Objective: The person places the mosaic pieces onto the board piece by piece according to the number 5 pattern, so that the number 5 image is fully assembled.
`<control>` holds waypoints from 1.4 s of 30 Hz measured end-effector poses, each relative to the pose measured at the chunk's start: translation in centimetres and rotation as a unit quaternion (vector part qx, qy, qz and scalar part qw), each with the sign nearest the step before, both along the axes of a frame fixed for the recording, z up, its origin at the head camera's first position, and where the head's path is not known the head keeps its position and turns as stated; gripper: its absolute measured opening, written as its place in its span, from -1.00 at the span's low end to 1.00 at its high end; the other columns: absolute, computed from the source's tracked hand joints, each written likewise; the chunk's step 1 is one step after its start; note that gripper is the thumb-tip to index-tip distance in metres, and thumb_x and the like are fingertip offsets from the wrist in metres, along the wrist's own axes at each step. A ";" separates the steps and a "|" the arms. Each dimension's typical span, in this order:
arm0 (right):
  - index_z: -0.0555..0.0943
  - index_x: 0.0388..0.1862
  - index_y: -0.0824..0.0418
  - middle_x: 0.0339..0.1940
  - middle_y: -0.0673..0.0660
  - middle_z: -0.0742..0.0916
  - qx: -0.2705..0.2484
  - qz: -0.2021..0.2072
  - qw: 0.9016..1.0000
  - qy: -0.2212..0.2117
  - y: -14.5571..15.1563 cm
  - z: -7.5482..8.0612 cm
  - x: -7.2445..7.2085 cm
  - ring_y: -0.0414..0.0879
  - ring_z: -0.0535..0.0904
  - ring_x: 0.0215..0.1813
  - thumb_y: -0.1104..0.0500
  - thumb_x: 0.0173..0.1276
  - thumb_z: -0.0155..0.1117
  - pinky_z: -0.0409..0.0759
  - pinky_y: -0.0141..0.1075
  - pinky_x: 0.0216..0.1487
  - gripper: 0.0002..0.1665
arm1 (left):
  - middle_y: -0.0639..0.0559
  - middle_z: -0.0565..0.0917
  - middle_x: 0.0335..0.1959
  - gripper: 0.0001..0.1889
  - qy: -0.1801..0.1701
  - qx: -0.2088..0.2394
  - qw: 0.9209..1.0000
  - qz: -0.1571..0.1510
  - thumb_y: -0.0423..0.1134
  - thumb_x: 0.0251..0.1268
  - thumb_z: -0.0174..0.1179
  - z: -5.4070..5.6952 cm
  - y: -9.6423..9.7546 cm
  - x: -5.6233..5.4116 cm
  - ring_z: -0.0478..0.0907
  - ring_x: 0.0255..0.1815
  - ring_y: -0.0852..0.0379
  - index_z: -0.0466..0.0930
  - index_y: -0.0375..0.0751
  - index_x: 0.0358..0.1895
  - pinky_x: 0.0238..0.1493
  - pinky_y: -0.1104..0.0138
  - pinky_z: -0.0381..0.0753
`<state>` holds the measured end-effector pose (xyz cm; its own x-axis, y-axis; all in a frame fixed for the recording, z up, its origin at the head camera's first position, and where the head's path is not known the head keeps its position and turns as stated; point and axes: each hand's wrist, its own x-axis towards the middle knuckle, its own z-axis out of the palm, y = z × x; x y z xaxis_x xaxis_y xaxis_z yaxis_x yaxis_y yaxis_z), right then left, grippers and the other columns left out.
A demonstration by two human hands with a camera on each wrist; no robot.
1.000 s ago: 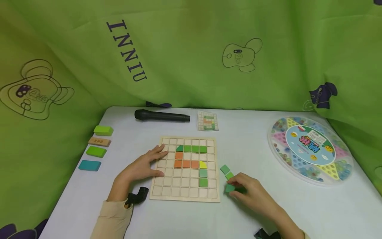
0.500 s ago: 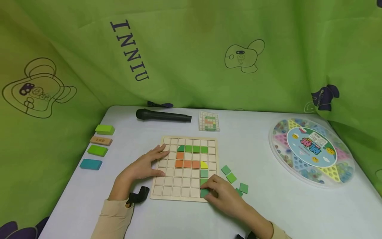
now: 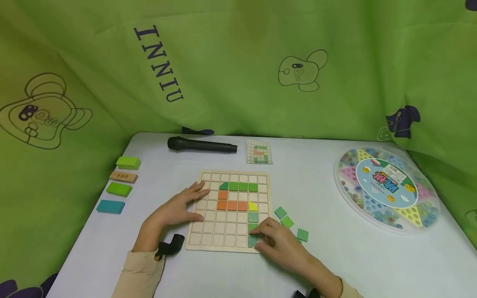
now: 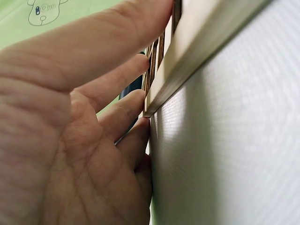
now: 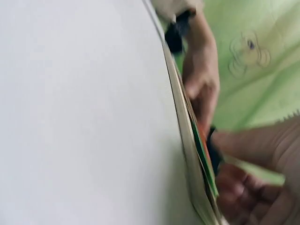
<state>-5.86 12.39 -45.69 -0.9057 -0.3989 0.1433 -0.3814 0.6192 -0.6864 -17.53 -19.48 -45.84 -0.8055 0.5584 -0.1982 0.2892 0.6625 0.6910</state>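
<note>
A square wooden grid board (image 3: 225, 240) lies on the white table, with green, orange and yellow tiles set in some of its cells. My left hand (image 3: 179, 209) rests on the board's left edge, thumb and fingers spread; the left wrist view shows its fingertips along the wooden rim (image 4: 187, 56). At the lower right of the grid, my right hand (image 3: 283, 246) pinches a dark green tile (image 3: 253, 241) with one rounded corner, low over a bottom-row cell. Its fingers partly cover the green tile (image 3: 253, 228) above. The right wrist view is blurred.
Loose green tiles (image 3: 280, 212) lie right of the board, one partly behind my right hand. Behind the board are a pattern card (image 3: 259, 152) and a black microphone (image 3: 201, 145). Several blocks (image 3: 119, 189) line the left side; a round marble game box (image 3: 387, 182) sits at right.
My right hand has carried the dark green tile leftward from the loose tiles onto the board's lower right, then turned it slightly there. My left hand has stayed on the board's edge.
</note>
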 end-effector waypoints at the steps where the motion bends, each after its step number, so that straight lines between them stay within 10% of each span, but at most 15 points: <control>1: 0.67 -0.10 0.07 -0.18 -0.13 0.64 -0.002 -0.004 1.000 0.008 0.4 0.2 -0.2 -0.28 0.50 -0.24 0.21 0.13 0.42 0.54 -0.46 -0.21 -0.69 | -0.03 -0.01 0.55 -0.12 -0.001 0.000 1.000 0.002 0.01 -0.05 0.42 0.0 0.0 0.1 -0.20 0.54 -0.22 0.26 -0.04 0.42 0.40 -0.25 -0.06; 12: 0.62 -0.09 0.18 -0.21 -0.01 0.63 0.079 -0.151 0.984 -0.046 5.7 0.3 -1.6 -0.20 0.50 -0.19 0.14 0.03 0.51 0.55 -0.28 -0.15 -0.56 | -0.03 -0.01 0.55 -0.12 -0.004 -0.002 1.000 0.006 0.01 -0.05 0.42 -0.1 -0.5 0.4 -0.19 0.55 -0.20 0.25 -0.04 0.42 0.40 -0.24 -0.05; 23: 0.60 -0.19 0.16 -0.22 0.01 0.62 0.122 -0.178 0.973 -0.086 4.8 1.0 -0.8 -0.15 0.50 -0.17 0.16 0.08 0.45 0.54 -0.20 -0.11 -0.69 | -0.03 0.00 0.54 -0.13 -0.007 -0.004 1.000 0.005 0.02 -0.03 0.41 -0.1 -0.7 0.8 -0.19 0.54 -0.22 0.26 -0.04 0.42 0.40 -0.26 -0.06; 31: 0.64 -0.21 0.11 -0.25 -0.11 0.65 0.059 -0.073 0.996 -0.005 1.2 2.3 0.2 -0.22 0.58 -0.19 0.23 0.04 0.48 0.60 -0.36 -0.16 -0.70 | -0.01 -0.01 0.55 -0.12 0.001 -0.001 1.000 -0.007 0.02 -0.03 0.41 0.1 0.3 0.0 -0.19 0.54 -0.21 0.24 -0.02 0.43 0.40 -0.24 -0.05; 42: 0.65 -0.22 0.09 -0.29 -0.14 0.57 0.099 0.022 0.994 0.032 -3.1 0.1 -0.5 -0.32 0.39 -0.21 0.15 0.04 0.48 0.51 -0.44 -0.17 -0.72 | -0.01 -0.01 0.55 -0.12 -0.001 0.002 1.000 -0.007 0.01 -0.05 0.43 0.0 0.5 -0.3 -0.19 0.54 -0.21 0.25 -0.02 0.42 0.41 -0.23 -0.05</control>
<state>-6.37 9.32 -45.58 -0.8785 -0.4637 0.1151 -0.4500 0.7221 -0.5254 -17.79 -19.01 -45.86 -0.7972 0.5705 -0.1977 0.2968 0.6554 0.6945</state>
